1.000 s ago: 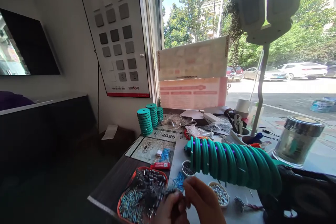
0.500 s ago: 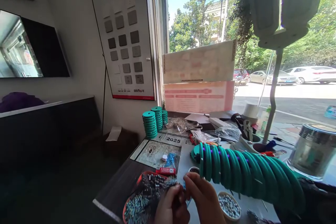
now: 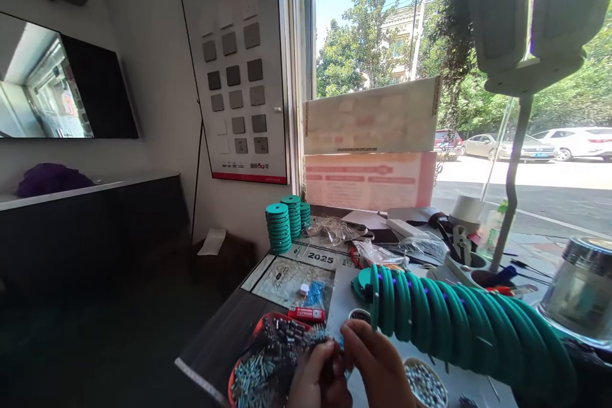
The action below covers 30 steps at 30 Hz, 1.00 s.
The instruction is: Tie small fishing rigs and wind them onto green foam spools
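My left hand (image 3: 316, 375) is closed, thumb against the fingers, over the right side of a red-rimmed bowl (image 3: 233, 377). Heaped in the bowl are thin bluish metal pins (image 3: 255, 373) and dark small cylindrical parts (image 3: 285, 333). Close against it, my right hand (image 3: 377, 360) pinches with thumb and forefinger. A bit of blue shows between the fingertips, too small to name. To the right of my right hand stands a round tub of small white beads (image 3: 425, 384). A long row of green discs (image 3: 444, 312) lies beyond and right of the hands.
Stacks of green discs (image 3: 278, 227) stand at the table's back left. A red box (image 3: 306, 314) and a bag of blue pieces (image 3: 314, 293) lie past the bowl. A lamp stem (image 3: 512, 172), a tool holder (image 3: 461, 261) and a glass jar (image 3: 578, 280) stand on the right.
The whole view has shifted, so everything sits slightly further right in the picture. Both hands stay close together in nearly the same pinching pose.
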Motion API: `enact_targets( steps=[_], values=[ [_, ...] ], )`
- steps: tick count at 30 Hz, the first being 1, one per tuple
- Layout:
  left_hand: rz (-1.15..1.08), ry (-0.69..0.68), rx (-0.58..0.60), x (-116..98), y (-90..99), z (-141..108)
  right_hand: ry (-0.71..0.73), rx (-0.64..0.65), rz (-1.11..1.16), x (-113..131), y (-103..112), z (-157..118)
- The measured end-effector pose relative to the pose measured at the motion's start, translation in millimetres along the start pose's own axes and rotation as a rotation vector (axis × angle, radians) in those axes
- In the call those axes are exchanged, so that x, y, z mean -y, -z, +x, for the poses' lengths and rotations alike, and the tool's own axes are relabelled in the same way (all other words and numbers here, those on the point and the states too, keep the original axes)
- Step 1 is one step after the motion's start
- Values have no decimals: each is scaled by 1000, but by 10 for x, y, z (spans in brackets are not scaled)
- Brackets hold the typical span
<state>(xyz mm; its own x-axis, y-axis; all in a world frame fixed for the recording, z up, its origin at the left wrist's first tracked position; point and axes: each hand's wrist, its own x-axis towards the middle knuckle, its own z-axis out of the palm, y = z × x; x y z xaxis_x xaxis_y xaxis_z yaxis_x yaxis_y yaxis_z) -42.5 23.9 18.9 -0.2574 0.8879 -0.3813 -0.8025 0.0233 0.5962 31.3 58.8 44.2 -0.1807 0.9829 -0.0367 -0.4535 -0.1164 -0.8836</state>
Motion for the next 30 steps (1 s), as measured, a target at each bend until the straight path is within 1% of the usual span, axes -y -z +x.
enact_targets(
  steps=[3, 7, 9, 10, 12, 14, 15, 17, 20, 22, 26, 30],
  values=[
    [13, -17, 4, -1, -9, -10, 8, 7, -14, -16, 9, 4],
    [50, -30, 66, -6, -22, -30, 13, -2, -18, -43, 11, 13],
    [75, -49, 52, -7, -33, -45, 18, -4, -19, -60, 11, 21],
    [92, -73, 25, -5, -42, -52, 21, 0, -18, -66, 11, 24],
    [124, -188, -71, 4, -64, -65, 29, 5, -23, -70, 12, 31],
    [143, -344, -165, 20, -86, -68, 39, 22, -33, -66, 13, 35],
    [150, -408, -194, 30, -94, -64, 43, 37, -35, -63, 13, 37],
    [159, -468, -226, 51, -102, -50, 38, 68, -23, -61, 13, 40],
    [149, -510, -260, 71, -106, -29, 11, 90, 9, -75, 10, 46],
    [128, -520, -255, 70, -120, -29, 11, 102, 21, -87, 7, 50],
    [118, -504, -217, 42, -158, -58, 44, 132, 16, -91, 9, 56],
    [147, -474, -229, 15, -131, -72, 44, 147, 19, -85, 19, 59]
  ],
)
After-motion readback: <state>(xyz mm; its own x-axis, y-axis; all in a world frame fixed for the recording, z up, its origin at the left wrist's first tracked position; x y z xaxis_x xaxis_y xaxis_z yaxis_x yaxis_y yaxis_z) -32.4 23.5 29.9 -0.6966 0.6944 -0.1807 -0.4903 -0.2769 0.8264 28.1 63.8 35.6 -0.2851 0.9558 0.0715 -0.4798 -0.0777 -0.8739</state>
